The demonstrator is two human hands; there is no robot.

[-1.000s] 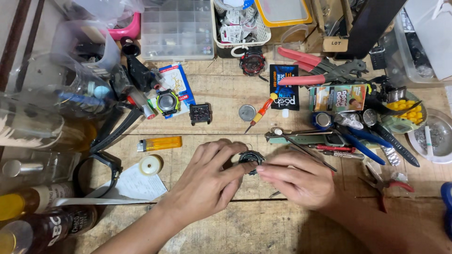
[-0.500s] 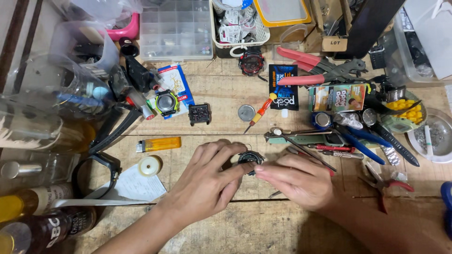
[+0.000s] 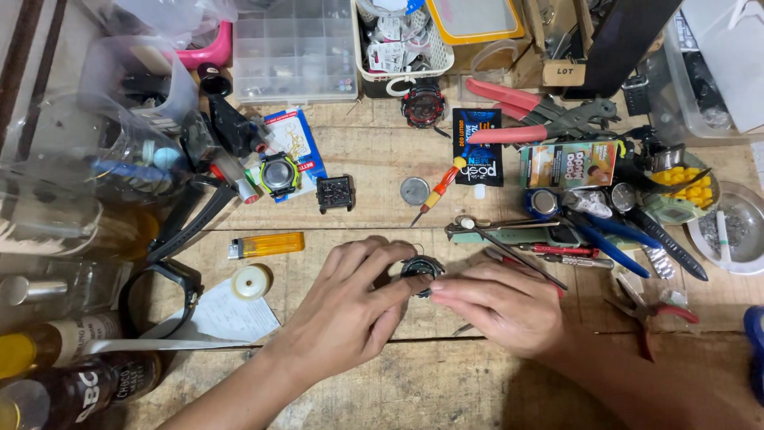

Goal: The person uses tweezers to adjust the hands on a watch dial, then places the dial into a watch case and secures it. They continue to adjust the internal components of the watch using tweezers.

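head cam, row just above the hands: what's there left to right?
Orange lighter → green-rimmed watch → square black watch case → round silver disc → small red-and-yellow screwdriver → yellow beads dish → ashtray.

Watch-repair workshop: wooden bench strewn with pliers, watches.

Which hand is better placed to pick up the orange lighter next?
Probably the left hand. The lighter lies on its side of the bench, up and outward from it. The right hand would have to cross over the watch case both hands hold.
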